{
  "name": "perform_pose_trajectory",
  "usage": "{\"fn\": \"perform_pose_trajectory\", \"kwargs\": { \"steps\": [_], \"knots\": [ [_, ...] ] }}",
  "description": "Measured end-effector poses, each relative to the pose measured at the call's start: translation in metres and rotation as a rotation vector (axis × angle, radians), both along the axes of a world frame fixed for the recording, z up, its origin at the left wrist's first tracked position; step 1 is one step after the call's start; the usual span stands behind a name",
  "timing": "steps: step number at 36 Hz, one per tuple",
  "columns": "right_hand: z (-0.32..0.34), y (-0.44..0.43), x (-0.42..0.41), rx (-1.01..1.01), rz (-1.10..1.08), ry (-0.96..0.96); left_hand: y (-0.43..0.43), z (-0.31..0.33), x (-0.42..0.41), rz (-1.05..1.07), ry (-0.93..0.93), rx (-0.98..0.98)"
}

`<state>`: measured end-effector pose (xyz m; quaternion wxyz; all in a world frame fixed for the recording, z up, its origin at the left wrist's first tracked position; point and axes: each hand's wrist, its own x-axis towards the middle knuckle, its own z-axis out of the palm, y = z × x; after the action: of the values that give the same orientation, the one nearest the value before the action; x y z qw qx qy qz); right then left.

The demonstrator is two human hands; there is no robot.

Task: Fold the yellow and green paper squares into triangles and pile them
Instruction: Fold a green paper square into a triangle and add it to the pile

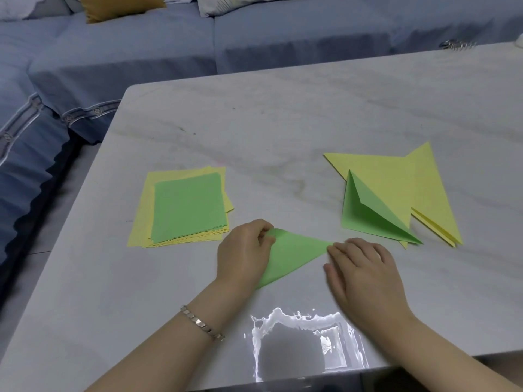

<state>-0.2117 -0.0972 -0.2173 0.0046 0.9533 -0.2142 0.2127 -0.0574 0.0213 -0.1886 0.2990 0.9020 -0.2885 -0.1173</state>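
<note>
A green paper [294, 254], folded into a triangle, lies on the marble table [283, 123] near its front edge. My left hand [244, 254] pinches its left corner between thumb and fingers. My right hand [365, 274] presses flat on its right tip, fingers spread. To the left sits a stack of flat squares, green sheets [188, 207] on top of yellow ones [141, 233]. To the right is a pile of folded triangles: a green one [365, 219], partly sprung open, lies over yellow ones [396, 179].
A blue sofa [141, 52] with a mustard cushion [119, 7] runs along the far and left sides of the table. A small metal object [455, 44] lies at the far right edge. A bright reflection [297, 335] glares near the front edge.
</note>
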Motion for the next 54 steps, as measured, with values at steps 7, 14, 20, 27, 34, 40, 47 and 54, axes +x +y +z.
{"fn": "perform_pose_trajectory", "kwargs": {
  "steps": [7, 14, 20, 27, 34, 40, 47, 54],
  "knots": [
    [-0.004, 0.003, 0.001, -0.018, 0.002, 0.004, 0.007, -0.018, -0.005, -0.329, -0.457, -0.141],
    [-0.004, 0.005, 0.002, -0.014, 0.009, 0.014, 0.024, -0.029, -0.03, -0.701, -0.658, -0.021],
    [-0.001, 0.005, 0.003, -0.012, 0.013, 0.023, 0.047, -0.032, -0.026, -0.624, -0.668, -0.077],
    [0.004, 0.006, 0.004, 0.019, -0.001, 0.064, 0.089, -0.026, -0.016, -0.651, -0.661, -0.026],
    [0.02, 0.004, 0.014, 0.103, -0.074, 0.203, 0.114, -0.027, -0.003, -0.692, -0.557, -0.09],
    [0.04, 0.004, 0.047, 0.285, -0.06, 0.438, 0.114, -0.029, -0.001, -0.543, -0.496, -0.223],
    [0.044, 0.005, 0.07, 0.563, -0.045, 0.521, 0.095, -0.002, 0.031, 0.001, -0.359, -0.138],
    [0.042, 0.003, 0.057, 0.827, 0.016, 0.245, 0.067, 0.008, 0.069, 0.014, -0.144, 0.12]
  ]
}}
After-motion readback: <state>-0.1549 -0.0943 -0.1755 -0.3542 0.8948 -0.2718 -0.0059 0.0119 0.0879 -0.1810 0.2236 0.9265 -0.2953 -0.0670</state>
